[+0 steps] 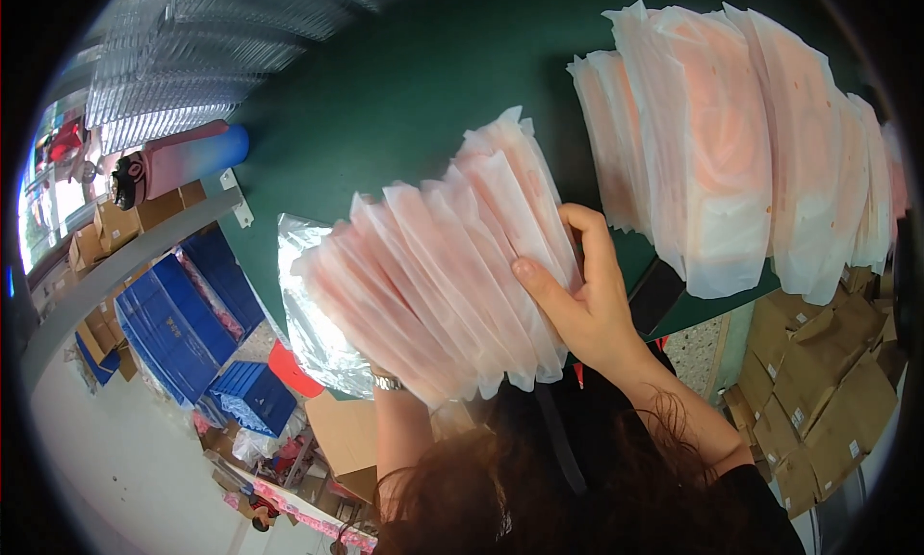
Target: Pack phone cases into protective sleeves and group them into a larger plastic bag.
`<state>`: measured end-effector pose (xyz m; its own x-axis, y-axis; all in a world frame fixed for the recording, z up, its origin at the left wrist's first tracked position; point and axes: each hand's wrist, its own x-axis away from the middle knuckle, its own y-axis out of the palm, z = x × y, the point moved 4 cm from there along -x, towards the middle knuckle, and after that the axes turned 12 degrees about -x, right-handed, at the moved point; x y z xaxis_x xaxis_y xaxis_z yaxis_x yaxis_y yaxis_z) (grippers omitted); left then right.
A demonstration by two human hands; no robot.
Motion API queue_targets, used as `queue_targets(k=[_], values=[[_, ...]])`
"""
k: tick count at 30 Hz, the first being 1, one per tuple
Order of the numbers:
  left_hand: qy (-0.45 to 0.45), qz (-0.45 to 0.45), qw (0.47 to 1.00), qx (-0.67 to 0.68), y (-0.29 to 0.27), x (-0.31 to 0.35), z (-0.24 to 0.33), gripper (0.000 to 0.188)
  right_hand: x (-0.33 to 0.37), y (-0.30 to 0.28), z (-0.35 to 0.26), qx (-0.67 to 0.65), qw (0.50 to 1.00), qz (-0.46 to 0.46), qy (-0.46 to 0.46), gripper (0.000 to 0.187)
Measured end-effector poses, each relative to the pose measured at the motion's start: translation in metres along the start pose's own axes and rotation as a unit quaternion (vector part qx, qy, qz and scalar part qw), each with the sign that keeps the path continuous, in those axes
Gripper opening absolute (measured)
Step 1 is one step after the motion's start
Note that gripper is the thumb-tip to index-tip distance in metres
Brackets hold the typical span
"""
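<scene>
A row of frosted plastic packets [433, 266] with pinkish contents stands on edge, leaning together, in front of me. My right hand [597, 309] grips the row's right end, with the thumb on the near face and the fingers curled behind the last packets. Of my left arm only the forearm [399, 430] and a metal wristband show; the packets hide my left hand and its fingers. A shiny silver plastic sheet or bag [313, 309] lies beside the row's left end. Farther right, a bigger group of similar packets [717, 141] with orange-pink contents stands on the green table [375, 112].
A dark flat object [656, 297] lies at the table's near edge, right of my hand. Ribbed clear plastic pieces [202, 50] are stacked at the far left, near a pink-and-blue bottle [197, 158]. Blue bins [173, 324] and brown packages [818, 391] are beyond the table edges.
</scene>
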<state>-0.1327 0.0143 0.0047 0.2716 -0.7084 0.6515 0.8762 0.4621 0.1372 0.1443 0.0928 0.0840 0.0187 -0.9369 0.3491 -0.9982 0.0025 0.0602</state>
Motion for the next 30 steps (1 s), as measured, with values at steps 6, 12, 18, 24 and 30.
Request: queue_targets(k=[6,12,18,24,30], values=[[0.036,-0.092,0.985,0.140,0.034,0.024,-0.035,0.047,-0.008,-0.017,0.009,0.230,0.964,-0.016,-0.135,0.046],[0.149,0.062,0.910,-0.381,0.034,0.024,-0.020,0.045,-0.007,-0.041,0.025,0.085,0.994,-0.034,-0.055,0.048],[0.134,0.078,0.953,-0.261,0.061,0.044,-0.007,0.075,-0.010,-0.059,0.037,0.072,0.995,-0.062,0.014,0.051],[0.181,0.125,0.866,-0.448,0.094,0.053,0.005,0.125,-0.014,-0.059,0.027,0.149,0.985,-0.041,-0.082,0.054],[0.202,0.133,0.809,-0.535,0.103,0.061,0.010,0.129,-0.019,-0.048,0.018,0.111,0.991,-0.053,-0.061,0.070]])
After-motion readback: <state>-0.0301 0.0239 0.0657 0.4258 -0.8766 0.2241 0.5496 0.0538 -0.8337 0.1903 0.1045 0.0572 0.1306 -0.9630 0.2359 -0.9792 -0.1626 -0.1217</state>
